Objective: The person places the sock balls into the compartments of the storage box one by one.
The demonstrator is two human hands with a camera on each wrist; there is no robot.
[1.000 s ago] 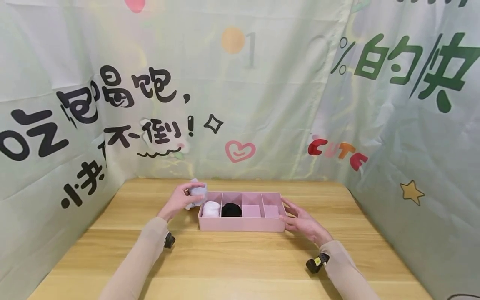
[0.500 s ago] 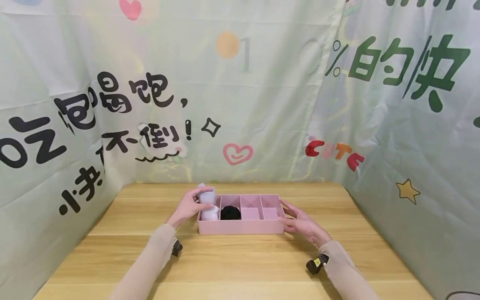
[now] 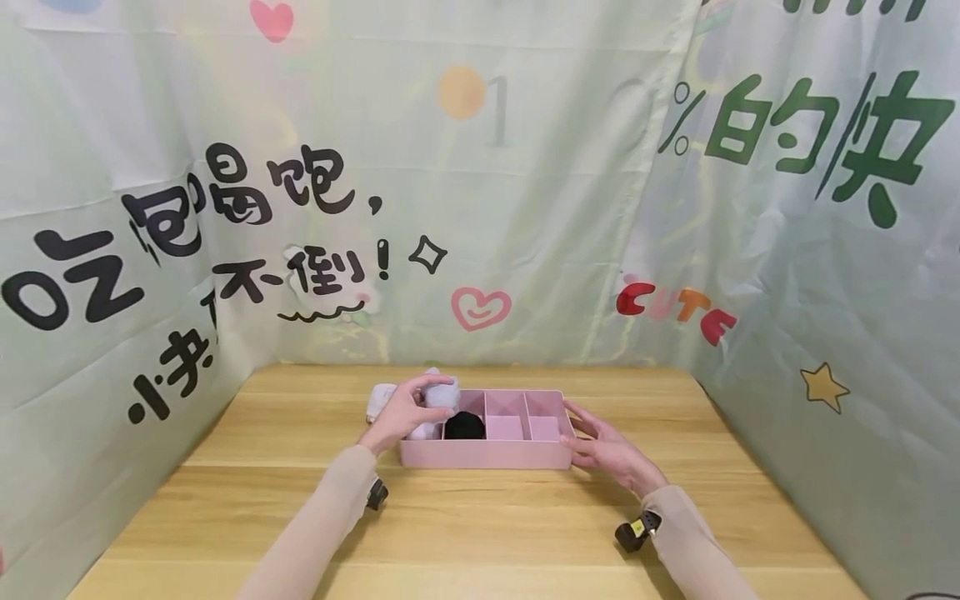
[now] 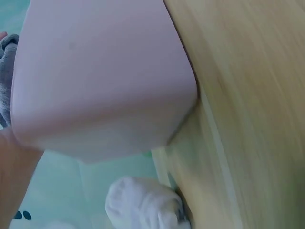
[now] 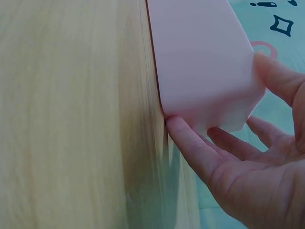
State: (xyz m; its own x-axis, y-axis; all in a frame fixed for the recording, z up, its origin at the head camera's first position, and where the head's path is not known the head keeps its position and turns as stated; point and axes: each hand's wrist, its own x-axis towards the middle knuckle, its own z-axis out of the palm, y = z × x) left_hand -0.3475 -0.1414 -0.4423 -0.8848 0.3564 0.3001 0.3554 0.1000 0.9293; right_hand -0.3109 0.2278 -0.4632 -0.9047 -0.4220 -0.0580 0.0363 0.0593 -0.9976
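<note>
My left hand [image 3: 399, 418] pinches a balled-up pale grey sock [image 3: 442, 394] above the left part of a pink divided box [image 3: 487, 455]. Partly behind that hand, a white balled sock [image 3: 424, 432] sits in the leftmost compartment. A black balled sock [image 3: 465, 426] fills the compartment beside it; the two on the right hold nothing. In the left wrist view, the grey sock [image 4: 5, 81] shows just past the box's rim. My right hand [image 3: 611, 448] holds the box's right end, with thumb and fingers [image 5: 190, 145] spread around its corners.
Another white balled sock [image 3: 381, 400] with a grey patch lies on the wooden table [image 3: 480, 533], beyond the box's left end. Printed cloth walls [image 3: 555, 250] enclose the table at the back and both sides.
My left hand has carried the grey sock rightward from beside the box to over its left part. The white sock behind has come into view. The right hand keeps its hold.
</note>
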